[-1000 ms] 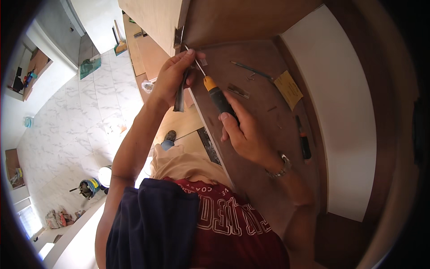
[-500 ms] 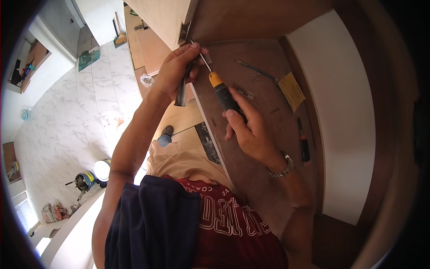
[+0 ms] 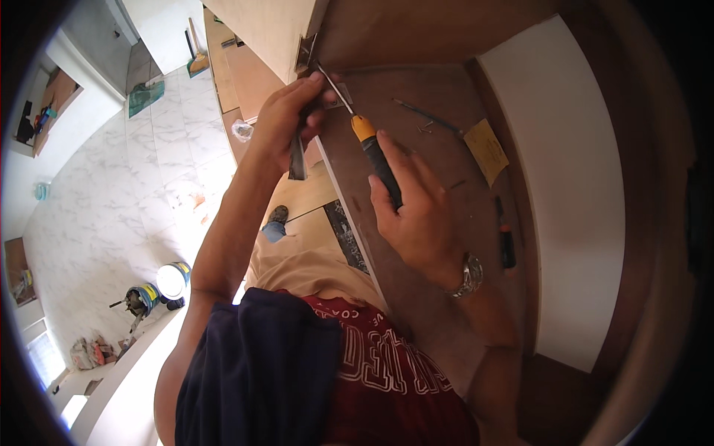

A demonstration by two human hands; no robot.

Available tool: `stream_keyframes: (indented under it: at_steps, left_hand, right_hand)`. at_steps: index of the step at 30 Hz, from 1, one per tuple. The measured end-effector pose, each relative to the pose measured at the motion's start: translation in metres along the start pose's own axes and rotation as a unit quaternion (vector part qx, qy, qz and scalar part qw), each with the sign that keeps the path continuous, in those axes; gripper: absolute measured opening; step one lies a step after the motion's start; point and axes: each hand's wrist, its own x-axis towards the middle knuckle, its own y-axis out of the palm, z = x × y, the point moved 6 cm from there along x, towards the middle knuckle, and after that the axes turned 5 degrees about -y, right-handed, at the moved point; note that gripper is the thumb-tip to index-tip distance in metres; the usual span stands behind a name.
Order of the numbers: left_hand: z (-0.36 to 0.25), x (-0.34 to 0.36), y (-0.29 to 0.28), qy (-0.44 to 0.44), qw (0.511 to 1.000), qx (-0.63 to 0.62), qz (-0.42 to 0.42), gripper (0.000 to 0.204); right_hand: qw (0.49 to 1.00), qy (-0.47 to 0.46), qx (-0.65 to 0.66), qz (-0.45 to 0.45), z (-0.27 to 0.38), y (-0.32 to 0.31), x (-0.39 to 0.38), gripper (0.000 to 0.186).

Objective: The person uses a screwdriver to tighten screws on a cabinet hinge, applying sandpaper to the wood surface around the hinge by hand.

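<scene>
My right hand (image 3: 418, 212) is round the black and yellow handle of a screwdriver (image 3: 378, 160), the thumb on one side and the fingers on the other. The metal shaft slants up to a metal fitting (image 3: 306, 52) set in the edge of a pale wooden panel (image 3: 271, 30). My left hand (image 3: 291, 119) is closed beside the shaft's upper end, thumb and index finger near the tip. A dark, flat strip (image 3: 297, 160) hangs from its palm. My fingers hide the tip and whatever it touches.
On the brown surface lie a pencil (image 3: 424, 115), small screws (image 3: 425, 128), a yellow paper (image 3: 486, 152) and a second screwdriver (image 3: 506, 241). A white panel (image 3: 573, 201) closes the right side. Buckets (image 3: 172, 281) stand on the tiled floor (image 3: 111, 215) at left.
My right hand has turned on the handle, its fingers looser and straighter now. The screwdriver has shifted slightly. My left hand stays near the fitting with the strip.
</scene>
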Motion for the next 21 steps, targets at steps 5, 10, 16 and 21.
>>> stream_keyframes:
  at_steps: [5, 10, 16, 21]
  left_hand:
    - [0.020, -0.002, -0.059, 0.091, 0.984, -0.048, -0.143, 0.037]
    - [0.009, 0.025, -0.047, 0.194, 0.972, 0.082, -0.100, 0.044]
    - [0.010, 0.033, -0.037, 0.224, 0.972, -0.012, -0.077, 0.041]
    - [0.001, 0.029, -0.058, 0.187, 0.982, 0.018, -0.033, 0.038]
  right_hand:
    - [0.993, 0.067, 0.093, -0.012, -0.011, -0.002, 0.001, 0.047]
    - [0.988, 0.098, 0.118, -0.006, -0.007, 0.003, 0.002, 0.044]
    - [0.984, 0.130, 0.124, -0.007, -0.011, -0.003, 0.003, 0.042]
    - [0.989, 0.123, 0.070, 0.033, -0.003, -0.002, 0.012, 0.040]
